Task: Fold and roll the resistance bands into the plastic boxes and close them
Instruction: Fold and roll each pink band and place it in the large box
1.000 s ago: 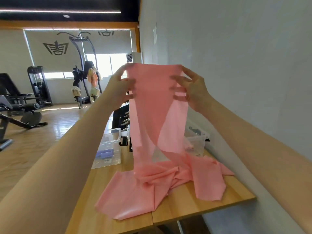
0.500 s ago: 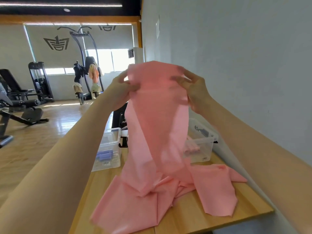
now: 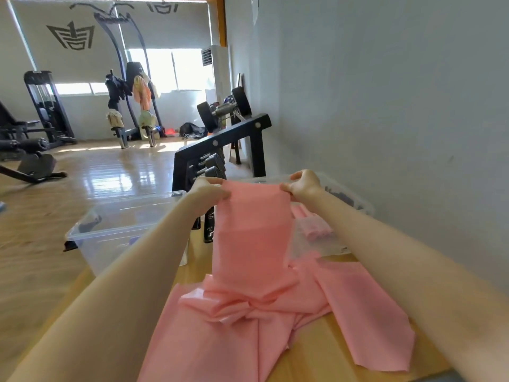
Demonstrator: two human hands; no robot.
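A long pink resistance band [image 3: 253, 244] rises from a crumpled heap on the wooden table [image 3: 325, 354]. My left hand [image 3: 209, 191] pinches its upper left corner and my right hand [image 3: 304, 186] pinches the upper right corner, so the top edge is stretched flat between them. A clear plastic box [image 3: 115, 230] stands open at the left with something purple inside. A second clear box [image 3: 347, 205] sits at the right by the wall and holds rolled pink bands [image 3: 314, 227].
A black dumbbell rack [image 3: 220, 150] stands just beyond the table. A grey wall [image 3: 385, 106] runs along the right side. Gym machines stand far off on the wooden floor at the left.
Both hands have come down with the band's top edge, from face height to just above the boxes. The view has tilted down and the dumbbell rack now shows.
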